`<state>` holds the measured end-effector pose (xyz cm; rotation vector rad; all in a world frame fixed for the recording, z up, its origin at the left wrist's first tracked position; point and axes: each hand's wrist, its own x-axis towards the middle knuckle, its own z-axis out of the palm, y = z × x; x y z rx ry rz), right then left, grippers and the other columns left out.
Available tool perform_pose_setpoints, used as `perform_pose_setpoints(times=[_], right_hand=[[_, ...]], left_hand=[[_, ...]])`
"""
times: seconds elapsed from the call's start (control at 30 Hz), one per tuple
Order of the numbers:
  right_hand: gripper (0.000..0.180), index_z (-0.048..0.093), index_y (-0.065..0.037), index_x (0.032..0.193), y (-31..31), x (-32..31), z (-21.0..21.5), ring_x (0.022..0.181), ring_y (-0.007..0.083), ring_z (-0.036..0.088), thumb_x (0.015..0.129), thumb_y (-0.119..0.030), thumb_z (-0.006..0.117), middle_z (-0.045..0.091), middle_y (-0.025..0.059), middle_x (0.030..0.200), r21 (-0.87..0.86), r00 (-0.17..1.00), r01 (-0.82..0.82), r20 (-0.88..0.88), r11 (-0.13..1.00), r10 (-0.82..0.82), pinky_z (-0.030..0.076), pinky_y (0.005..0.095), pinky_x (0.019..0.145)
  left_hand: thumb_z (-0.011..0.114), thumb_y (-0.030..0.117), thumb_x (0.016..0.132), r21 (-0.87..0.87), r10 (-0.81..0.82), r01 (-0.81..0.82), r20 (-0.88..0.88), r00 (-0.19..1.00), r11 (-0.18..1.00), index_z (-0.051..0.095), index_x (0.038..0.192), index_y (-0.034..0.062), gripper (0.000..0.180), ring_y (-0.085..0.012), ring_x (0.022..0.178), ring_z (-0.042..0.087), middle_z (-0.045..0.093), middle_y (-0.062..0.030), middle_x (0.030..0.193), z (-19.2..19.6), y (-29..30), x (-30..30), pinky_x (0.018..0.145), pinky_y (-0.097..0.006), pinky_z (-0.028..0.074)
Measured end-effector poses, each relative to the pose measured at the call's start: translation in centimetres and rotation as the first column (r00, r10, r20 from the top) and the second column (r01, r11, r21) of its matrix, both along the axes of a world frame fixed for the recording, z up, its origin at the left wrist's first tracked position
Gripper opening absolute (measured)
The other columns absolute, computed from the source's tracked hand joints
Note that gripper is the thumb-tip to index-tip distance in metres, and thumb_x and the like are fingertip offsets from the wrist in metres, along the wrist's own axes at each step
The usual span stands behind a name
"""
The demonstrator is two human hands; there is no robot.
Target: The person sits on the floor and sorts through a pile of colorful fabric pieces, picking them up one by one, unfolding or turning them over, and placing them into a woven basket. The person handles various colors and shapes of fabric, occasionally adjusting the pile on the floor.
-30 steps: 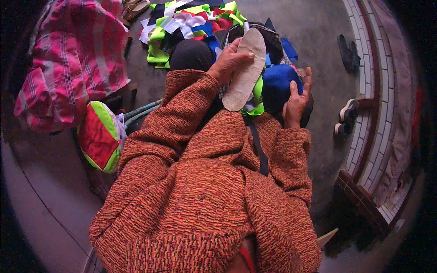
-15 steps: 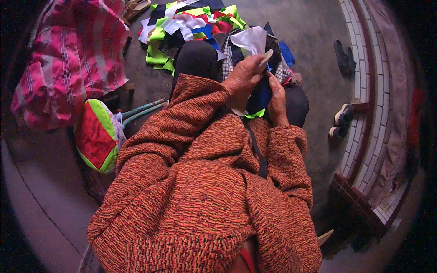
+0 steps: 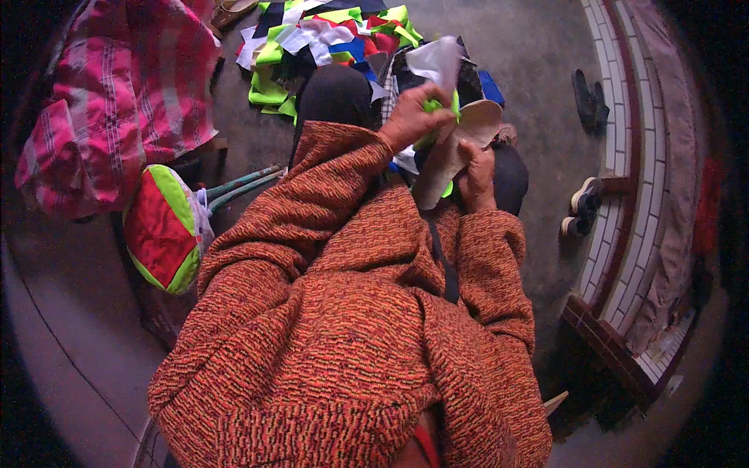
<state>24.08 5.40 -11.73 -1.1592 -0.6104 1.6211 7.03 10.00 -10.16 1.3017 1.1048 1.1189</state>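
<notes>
Insole [image 3: 452,152], pale and shoe-shaped, was held upright above the lap, its lower edge clasped by the right hand [image 3: 477,175]. A white-and-green fabric scrap [image 3: 438,74] was pinched against its top by the left hand [image 3: 409,117]. Should that pinch slacken, the scrap could well be dropped among the coloured offcuts [image 3: 328,39] on the floor [image 3: 538,70].

Heap of cloth scraps [image 3: 328,39], green, white, blue and red, on the grey floor [image 3: 538,70]; pink plaid cloth [image 3: 117,109] at left; red-and-green cushion [image 3: 164,230] beside it; dark shoe pair [image 3: 587,97] and a second pair [image 3: 581,210] near the tiled step [image 3: 624,195].
</notes>
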Motion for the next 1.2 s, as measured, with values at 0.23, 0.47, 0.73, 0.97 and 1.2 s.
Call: perform_pose_setpoints(times=[0.23, 0.47, 0.73, 0.97, 1.2], right_hand=[[0.034, 0.047, -0.001, 0.113, 0.6, 0.9, -0.1, 0.089, 0.0227, 0.059, 0.08, -0.004, 0.055, 0.057, 0.0102, 0.104, 0.022, 0.951, 0.309, -0.001, 0.951, -0.309, 0.049, 0.0357, 0.079], [0.026, 0.05, -0.001, 0.109, 1.1, 0.9, 0.6, 0.087, 0.0234, 0.06, 0.089, -0.016, 0.048, 0.059, 0.0104, 0.1, 0.034, 0.898, 0.42, 0.13, 0.907, -0.421, 0.05, 0.0373, 0.077], [0.045, 0.046, -0.002, 0.117, 0.9, -0.4, 1.1, 0.094, 0.0227, 0.058, 0.093, -0.04, 0.039, 0.057, 0.011, 0.105, -0.074, 0.989, 0.012, -0.145, 0.997, -0.022, 0.047, 0.0356, 0.082], [0.041, 0.049, -0.003, 0.112, 0.3, -1.0, 2.2, 0.087, 0.0175, 0.058, 0.084, -0.033, 0.054, 0.058, 0.0066, 0.097, 0.024, 0.99, -0.138, 0.03, 0.99, 0.138, 0.047, 0.0322, 0.076], [0.028, 0.052, -0.004, 0.108, 1.1, 0.2, 1.4, 0.091, 0.021, 0.057, 0.087, -0.022, 0.048, 0.058, 0.0081, 0.1, -0.119, 0.974, 0.191, -0.102, 0.974, -0.203, 0.047, 0.0355, 0.08]], left_hand=[[0.056, 0.0, 0.068, -0.438, 0.24, 0.095, 0.647, 0.724, 0.894, 0.057, 0.09, 0.006, 0.024, -0.0186, 0.08, 0.055, 0.055, -0.0067, 0.088, -0.9, 1.2, -2.2, 0.073, -0.029, 0.047], [0.049, -0.002, 0.065, -0.393, 0.191, 0.242, 0.789, 0.584, 0.887, 0.057, 0.097, 0.005, 0.034, -0.0202, 0.083, 0.056, 0.055, -0.0069, 0.092, 0.3, 1.4, -3.1, 0.08, -0.03, 0.047], [0.053, 0.004, 0.062, -0.322, -0.183, 0.462, 0.622, 0.761, 0.827, 0.054, 0.111, 0.0028, 0.048, -0.0156, 0.091, 0.054, 0.055, -0.0059, 0.102, 0.8, 0.6, -1.5, 0.085, -0.027, 0.044], [0.054, 0.0, 0.067, -0.259, -0.338, 0.516, 0.509, 0.791, 0.817, 0.052, 0.117, 0.0075, 0.052, -0.0123, 0.084, 0.054, 0.056, -0.0045, 0.096, 0.9, 0.1, -0.6, 0.073, -0.023, 0.045], [0.054, 0.001, 0.067, -0.396, -0.058, 0.298, 0.516, 0.854, 0.869, 0.055, 0.107, 0.0013, 0.04, -0.0115, 0.074, 0.053, 0.056, -0.0035, 0.086, -0.1, 0.7, -1.1, 0.065, -0.023, 0.044]])
